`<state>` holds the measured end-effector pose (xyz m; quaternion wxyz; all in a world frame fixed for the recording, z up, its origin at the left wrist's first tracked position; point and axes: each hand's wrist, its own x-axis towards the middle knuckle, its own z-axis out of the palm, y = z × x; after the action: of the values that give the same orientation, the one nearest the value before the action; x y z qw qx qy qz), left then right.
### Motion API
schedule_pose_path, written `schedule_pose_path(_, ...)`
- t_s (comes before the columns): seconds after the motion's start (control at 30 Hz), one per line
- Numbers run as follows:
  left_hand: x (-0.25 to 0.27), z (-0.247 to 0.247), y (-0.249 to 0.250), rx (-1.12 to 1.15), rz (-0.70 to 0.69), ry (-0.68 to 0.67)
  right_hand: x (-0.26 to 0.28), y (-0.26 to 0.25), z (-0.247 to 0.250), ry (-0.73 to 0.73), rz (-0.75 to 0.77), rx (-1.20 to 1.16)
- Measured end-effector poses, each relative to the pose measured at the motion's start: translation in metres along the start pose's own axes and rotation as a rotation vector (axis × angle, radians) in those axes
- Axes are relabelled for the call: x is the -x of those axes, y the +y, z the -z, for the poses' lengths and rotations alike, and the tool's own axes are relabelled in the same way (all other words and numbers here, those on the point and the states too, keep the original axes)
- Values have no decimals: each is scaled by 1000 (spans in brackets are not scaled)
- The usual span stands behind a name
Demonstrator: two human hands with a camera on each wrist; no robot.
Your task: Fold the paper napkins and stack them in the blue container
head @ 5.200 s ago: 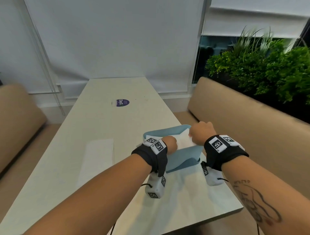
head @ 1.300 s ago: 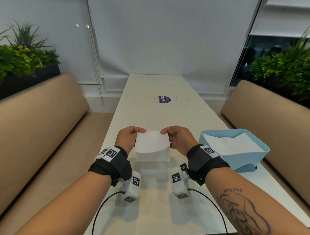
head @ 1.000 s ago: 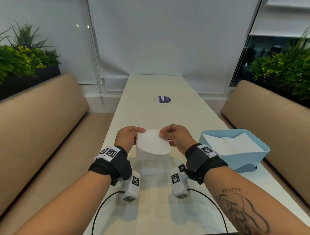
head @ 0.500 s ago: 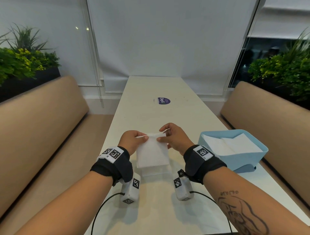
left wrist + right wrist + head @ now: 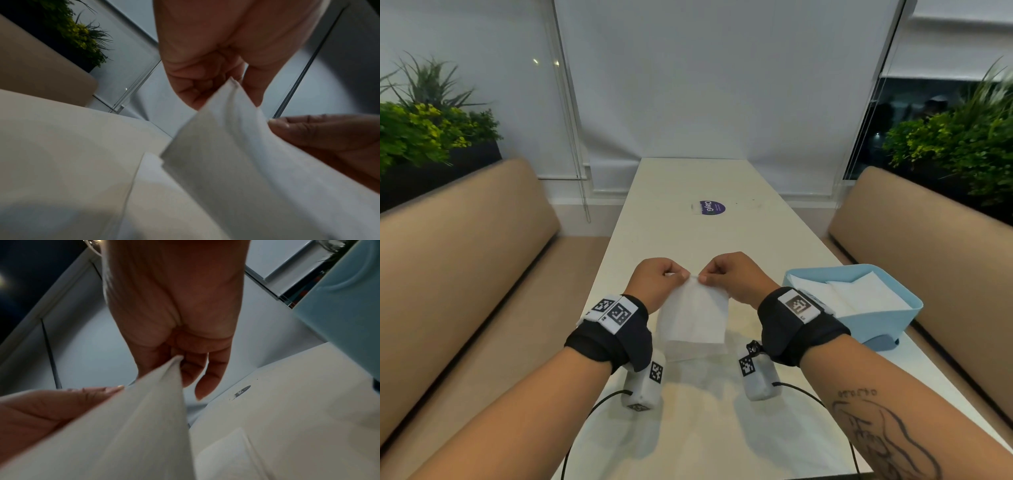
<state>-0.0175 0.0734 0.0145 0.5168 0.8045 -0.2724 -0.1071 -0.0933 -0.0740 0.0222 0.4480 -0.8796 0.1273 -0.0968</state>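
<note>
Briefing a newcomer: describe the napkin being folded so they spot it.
Start at the near end of the long white table. One napkin hangs above it, pinched by left hand and right hand; others lie flat underneath or in the blue container.

You sit in what looks like a café booth: a long white table (image 5: 688,178) runs between two tan padded benches (image 5: 465,240), leafy planters (image 5: 955,147) stand behind both backrests, roller blinds (image 5: 722,85) cover the windows, and a round purple sticker (image 5: 712,207) marks the tabletop.
</note>
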Motion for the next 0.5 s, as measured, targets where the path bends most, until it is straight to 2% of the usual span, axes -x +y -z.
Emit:
schedule_pose_path(0.2,-2,-4,9,31,1,67,13,12,27,22,-128,-177)
schedule_pose_path(0.37,-8,-17,24,164,21,142,26,13,37,-49,-186,-345)
schedule_pose_path(0.5,-11,-27,43,393,104,57,28,9,56,63,-232,-505)
